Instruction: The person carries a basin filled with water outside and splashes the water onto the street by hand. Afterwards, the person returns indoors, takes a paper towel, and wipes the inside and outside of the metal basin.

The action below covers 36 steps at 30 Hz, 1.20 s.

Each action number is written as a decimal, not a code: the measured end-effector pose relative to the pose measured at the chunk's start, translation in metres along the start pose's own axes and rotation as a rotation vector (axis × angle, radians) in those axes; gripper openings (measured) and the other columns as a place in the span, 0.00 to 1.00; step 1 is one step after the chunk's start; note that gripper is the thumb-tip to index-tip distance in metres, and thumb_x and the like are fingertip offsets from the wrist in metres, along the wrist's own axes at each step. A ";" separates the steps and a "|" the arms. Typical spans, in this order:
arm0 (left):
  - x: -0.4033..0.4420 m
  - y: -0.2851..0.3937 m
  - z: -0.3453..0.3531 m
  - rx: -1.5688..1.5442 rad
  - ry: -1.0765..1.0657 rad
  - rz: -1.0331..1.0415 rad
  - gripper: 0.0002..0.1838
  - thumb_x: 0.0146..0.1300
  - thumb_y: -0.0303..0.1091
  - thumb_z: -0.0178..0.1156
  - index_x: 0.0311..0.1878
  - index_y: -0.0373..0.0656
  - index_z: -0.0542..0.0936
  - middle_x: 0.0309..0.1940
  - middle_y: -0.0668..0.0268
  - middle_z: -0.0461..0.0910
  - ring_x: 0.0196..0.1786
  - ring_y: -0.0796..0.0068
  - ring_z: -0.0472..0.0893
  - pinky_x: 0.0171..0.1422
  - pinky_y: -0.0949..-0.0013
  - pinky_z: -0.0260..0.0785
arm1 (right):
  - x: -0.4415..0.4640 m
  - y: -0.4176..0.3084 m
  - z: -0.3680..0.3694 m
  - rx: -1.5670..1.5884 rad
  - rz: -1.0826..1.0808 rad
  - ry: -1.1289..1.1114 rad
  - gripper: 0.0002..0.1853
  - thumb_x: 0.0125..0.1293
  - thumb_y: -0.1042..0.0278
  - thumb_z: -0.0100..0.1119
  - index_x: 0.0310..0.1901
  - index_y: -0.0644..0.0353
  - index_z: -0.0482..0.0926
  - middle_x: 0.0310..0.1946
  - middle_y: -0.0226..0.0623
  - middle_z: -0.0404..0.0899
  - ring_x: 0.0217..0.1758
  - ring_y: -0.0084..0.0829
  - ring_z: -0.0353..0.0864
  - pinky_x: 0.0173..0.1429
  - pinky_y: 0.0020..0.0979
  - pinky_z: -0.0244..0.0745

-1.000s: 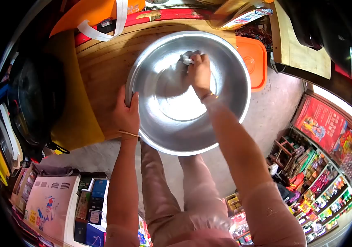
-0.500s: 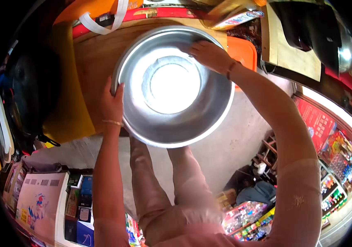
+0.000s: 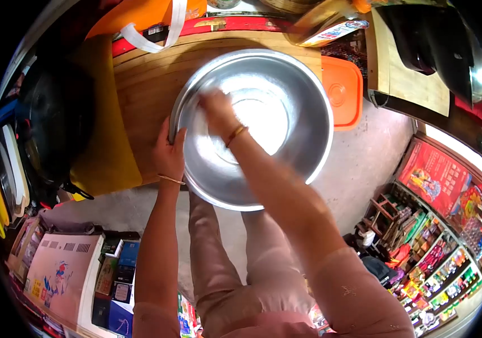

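A large, shiny metal basin [image 3: 303, 141] is tipped toward me at the edge of a wooden tabletop, its inside facing up and lit brightly in the middle. My left hand [image 3: 170, 152] grips its left rim, the thumb on the inner side and the fingers around the outside. Inside the basin, my right hand [image 3: 218, 112] is at the upper left wall, with the arm crossing over the front rim. Motion smears the right fingers, so whether they hold anything cannot be made out.
The wooden tabletop [image 3: 145, 84] carries a yellow sheet [image 3: 97, 124] at left. An orange lid [image 3: 345, 93] lies right of the basin. Behind is an orange bag [image 3: 139, 17] with a white strap. Stocked shelves [image 3: 443, 270] stand lower right, and a white box [image 3: 61, 270] lower left.
My right hand has swept from the basin's upper right inner wall to its upper left. My left hand keeps its grip on the rim. The whole view has shifted slightly.
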<state>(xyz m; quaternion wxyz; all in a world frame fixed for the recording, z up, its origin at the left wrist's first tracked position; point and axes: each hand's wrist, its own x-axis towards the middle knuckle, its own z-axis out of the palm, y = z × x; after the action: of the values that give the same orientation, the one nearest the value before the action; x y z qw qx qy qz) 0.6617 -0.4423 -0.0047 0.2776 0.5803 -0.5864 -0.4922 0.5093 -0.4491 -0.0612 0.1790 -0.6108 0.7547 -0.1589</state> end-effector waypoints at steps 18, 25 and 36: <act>0.011 0.017 -0.007 -0.123 0.038 -0.168 0.36 0.66 0.58 0.25 0.54 0.35 0.69 0.49 0.54 0.73 0.51 0.65 0.73 0.57 0.70 0.61 | -0.126 -0.024 -0.051 0.860 -0.166 -0.598 0.14 0.41 0.87 0.51 0.32 0.60 0.71 0.32 0.37 0.70 0.43 0.36 0.70 0.45 0.36 0.66; 0.003 0.006 0.002 -0.291 -0.036 -0.070 0.31 0.66 0.55 0.35 0.55 0.36 0.69 0.45 0.60 0.76 0.45 0.73 0.74 0.51 0.75 0.63 | 0.010 -0.026 -0.033 0.883 0.280 0.431 0.13 0.51 0.80 0.58 0.39 0.58 0.74 0.34 0.33 0.74 0.39 0.26 0.74 0.41 0.27 0.68; 0.008 0.019 -0.003 -0.171 0.008 -0.027 0.25 0.66 0.47 0.44 0.55 0.34 0.69 0.46 0.61 0.76 0.45 0.75 0.75 0.49 0.76 0.64 | 0.010 -0.037 -0.040 0.785 0.121 0.505 0.09 0.53 0.80 0.55 0.37 0.59 0.75 0.41 0.39 0.72 0.46 0.37 0.71 0.52 0.31 0.65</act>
<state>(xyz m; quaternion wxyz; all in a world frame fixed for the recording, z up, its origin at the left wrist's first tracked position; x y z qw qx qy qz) 0.6550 -0.4540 0.0110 0.3219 0.5642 -0.5333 -0.5418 0.5214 -0.4653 -0.0098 0.2164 -0.3941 0.6916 -0.5652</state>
